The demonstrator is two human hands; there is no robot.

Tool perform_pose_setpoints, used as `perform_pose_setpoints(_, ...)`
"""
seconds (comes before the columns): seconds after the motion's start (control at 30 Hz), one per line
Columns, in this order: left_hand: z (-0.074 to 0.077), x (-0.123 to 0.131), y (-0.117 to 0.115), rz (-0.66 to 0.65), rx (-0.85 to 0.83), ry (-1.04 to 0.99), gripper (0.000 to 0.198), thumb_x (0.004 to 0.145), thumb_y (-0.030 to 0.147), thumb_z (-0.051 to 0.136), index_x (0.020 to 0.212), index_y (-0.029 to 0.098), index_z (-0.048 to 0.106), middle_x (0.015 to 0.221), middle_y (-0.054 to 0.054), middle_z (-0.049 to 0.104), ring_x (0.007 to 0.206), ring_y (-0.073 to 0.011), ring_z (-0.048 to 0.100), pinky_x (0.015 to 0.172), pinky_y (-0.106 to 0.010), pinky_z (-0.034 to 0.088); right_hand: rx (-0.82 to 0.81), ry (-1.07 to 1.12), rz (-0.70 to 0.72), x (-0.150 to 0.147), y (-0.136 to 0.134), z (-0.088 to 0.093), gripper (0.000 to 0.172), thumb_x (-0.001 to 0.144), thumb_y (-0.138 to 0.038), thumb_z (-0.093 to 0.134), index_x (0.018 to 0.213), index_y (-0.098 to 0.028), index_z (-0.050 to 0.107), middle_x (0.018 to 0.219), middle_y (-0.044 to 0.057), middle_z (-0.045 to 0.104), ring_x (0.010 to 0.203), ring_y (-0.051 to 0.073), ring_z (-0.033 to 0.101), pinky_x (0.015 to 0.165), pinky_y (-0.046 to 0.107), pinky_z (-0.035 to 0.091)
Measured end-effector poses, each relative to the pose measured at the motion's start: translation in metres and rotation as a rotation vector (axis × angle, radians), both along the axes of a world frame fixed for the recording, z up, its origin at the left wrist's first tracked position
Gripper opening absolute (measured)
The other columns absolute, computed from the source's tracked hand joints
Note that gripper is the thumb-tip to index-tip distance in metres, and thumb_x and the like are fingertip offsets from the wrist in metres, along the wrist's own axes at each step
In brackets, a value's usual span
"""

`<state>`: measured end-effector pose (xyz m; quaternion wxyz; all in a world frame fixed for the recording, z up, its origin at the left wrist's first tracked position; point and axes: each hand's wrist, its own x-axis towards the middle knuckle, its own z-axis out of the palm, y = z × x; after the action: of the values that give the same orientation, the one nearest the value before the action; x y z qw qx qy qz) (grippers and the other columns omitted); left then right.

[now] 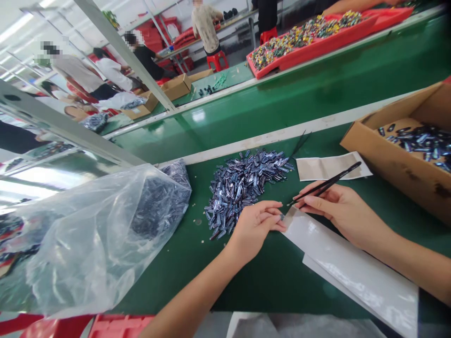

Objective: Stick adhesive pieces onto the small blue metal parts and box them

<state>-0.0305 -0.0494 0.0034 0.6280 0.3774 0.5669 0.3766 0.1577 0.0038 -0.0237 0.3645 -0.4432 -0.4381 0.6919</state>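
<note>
My right hand (338, 206) is closed around black tweezers (329, 182), whose tips point left toward my other hand. Beneath them lies the corner of a long white glossy sheet (338, 244), with another sheet under it. My left hand (257, 223) has its fingers pinched together at that corner. A tiny bluish bit shows at the fingertips, too small to make out. Just behind my left hand spreads a heap of small shiny dark-blue pieces (239, 185). Beyond my right hand is a shorter beige strip with a white border (327, 167).
A clear plastic bag (95, 249) of similar pieces lies at the left. On the right stands a cardboard box (394, 159) with more pieces. Across the green bench (225, 117) is a red tray (313, 49) of colourful bits. Several people work in the background.
</note>
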Motion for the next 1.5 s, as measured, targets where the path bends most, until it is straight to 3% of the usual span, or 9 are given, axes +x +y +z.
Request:
perform_pose_setpoints(0.2, -0.002, 0.014, 0.007, 0.136, -0.083, -0.283, 0.029, 0.069, 0.016, 0.072, 0.097, 0.009, 0.064, 0.094, -0.009, 0.068, 0.086, -0.0168, 0.069, 0.094, -0.033, 0.050, -0.047, 0.069, -0.004, 0.003, 0.002, 0.006, 0.021, 0.072, -0.033, 0.075, 0.087, -0.020, 0.066, 0.086, 0.003, 0.071, 0.082, 0.018, 0.069, 0.083, 0.036, 0.057)
perform_pose_setpoints(0.4, -0.006, 0.029, 0.010, 0.189, -0.069, -0.357, 0.027, 0.066, 0.012, 0.073, 0.092, 0.011, 0.068, 0.091, -0.007, 0.071, 0.084, -0.0143, 0.067, 0.091, -0.031, 0.050, -0.111, 0.197, 0.125, 0.004, -0.002, 0.012, 0.018, 0.076, -0.030, 0.073, 0.089, -0.020, 0.066, 0.084, 0.004, 0.071, 0.082, 0.018, 0.070, 0.085, 0.035, 0.057)
perform_pose_setpoints(0.57, -0.006, 0.032, 0.007, 0.092, -0.066, -0.354, 0.022, 0.069, 0.018, 0.074, 0.087, 0.008, 0.068, 0.084, -0.008, 0.071, 0.079, -0.0161, 0.069, 0.087, -0.033, 0.054, -0.030, 0.210, 0.169, 0.005, -0.003, 0.009, 0.015, 0.079, -0.027, 0.070, 0.092, -0.020, 0.066, 0.085, 0.005, 0.073, 0.083, 0.018, 0.070, 0.077, 0.031, 0.057)
perform_pose_setpoints(0.73, -0.004, 0.030, 0.004, -0.007, -0.140, -0.351, 0.024, 0.072, 0.025, 0.072, 0.086, 0.008, 0.064, 0.073, -0.006, 0.068, 0.065, -0.0156, 0.069, 0.070, -0.027, 0.057, 0.022, 0.153, 0.175, 0.004, -0.004, 0.008, 0.013, 0.079, -0.026, 0.070, 0.090, -0.020, 0.066, 0.083, 0.003, 0.073, 0.079, 0.015, 0.070, 0.073, 0.026, 0.056)
perform_pose_setpoints(0.93, -0.007, 0.027, 0.006, -0.116, -0.119, -0.260, 0.031, 0.076, 0.038, 0.068, 0.078, 0.008, 0.061, 0.067, -0.005, 0.066, 0.046, -0.0096, 0.061, 0.042, -0.015, 0.044, -0.075, 0.242, 0.168, 0.005, -0.005, 0.014, 0.014, 0.077, -0.027, 0.072, 0.089, -0.020, 0.068, 0.081, 0.003, 0.072, 0.075, 0.015, 0.069, 0.065, 0.024, 0.059)
perform_pose_setpoints(1.1, -0.006, 0.027, 0.005, -0.138, -0.050, -0.273, 0.026, 0.079, 0.033, 0.064, 0.075, 0.008, 0.059, 0.067, -0.007, 0.067, 0.048, -0.0086, 0.061, 0.046, -0.015, 0.045, -0.078, 0.266, 0.210, 0.006, -0.005, 0.014, 0.014, 0.078, -0.026, 0.071, 0.089, -0.019, 0.068, 0.081, 0.003, 0.071, 0.072, 0.013, 0.069, 0.065, 0.021, 0.058)
perform_pose_setpoints(1.33, -0.004, 0.022, 0.005, -0.283, -0.132, -0.284, 0.028, 0.078, 0.026, 0.066, 0.100, 0.010, 0.061, 0.084, -0.010, 0.070, 0.067, -0.0148, 0.069, 0.062, -0.023, 0.055, -0.033, 0.213, 0.234, 0.004, -0.006, 0.014, 0.011, 0.080, -0.027, 0.069, 0.088, -0.021, 0.066, 0.080, 0.002, 0.071, 0.074, 0.014, 0.068, 0.065, 0.022, 0.057)
perform_pose_setpoints(1.5, -0.007, 0.021, 0.005, -0.216, -0.119, -0.272, 0.023, 0.078, 0.028, 0.066, 0.089, 0.009, 0.058, 0.081, -0.011, 0.070, 0.064, -0.0148, 0.068, 0.060, -0.023, 0.054, 0.184, -0.018, 0.120, 0.009, -0.006, 0.014, 0.010, 0.082, -0.030, 0.067, 0.085, -0.021, 0.063, 0.080, 0.001, 0.067, 0.077, 0.015, 0.065, 0.069, 0.025, 0.055)
